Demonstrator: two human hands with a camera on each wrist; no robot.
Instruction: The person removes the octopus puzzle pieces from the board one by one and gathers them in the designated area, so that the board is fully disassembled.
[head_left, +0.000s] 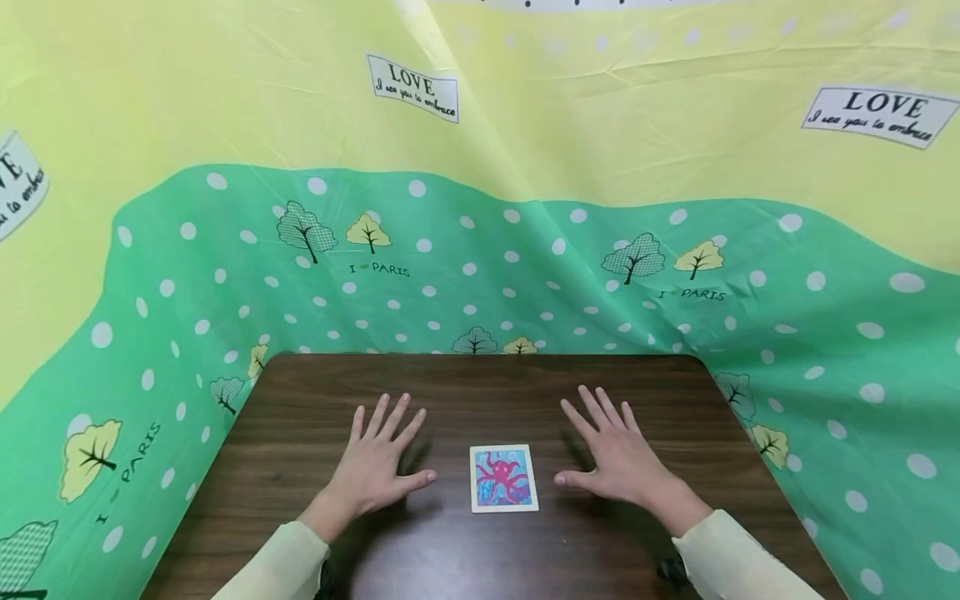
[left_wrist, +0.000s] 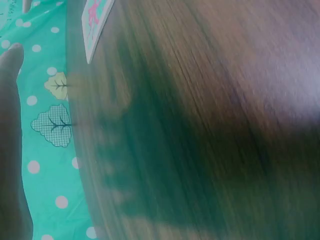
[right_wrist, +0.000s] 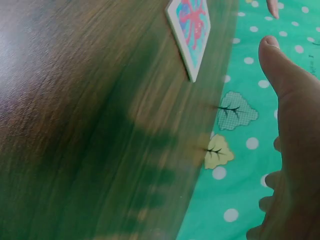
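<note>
A small white-bordered picture tile with a pink octopus on a blue ground lies flat on the dark wooden table, between the two hands. To its left hovers my left hand, fingers spread and straight, holding nothing. On the other side my right hand is spread the same way, its thumb pointing at the tile without touching it. Both wrist views show the tile at the top, with part of the left hand at the left edge and the right hand's thumb at the right. Shadows of both hands fall on the wood.
The brown wood-grain table has rounded far corners. Behind it and along its sides hangs a yellow and green cloth with white dots, printed trees and lettering. Light sleeves cover the forearms, and dark bands show under the wrists.
</note>
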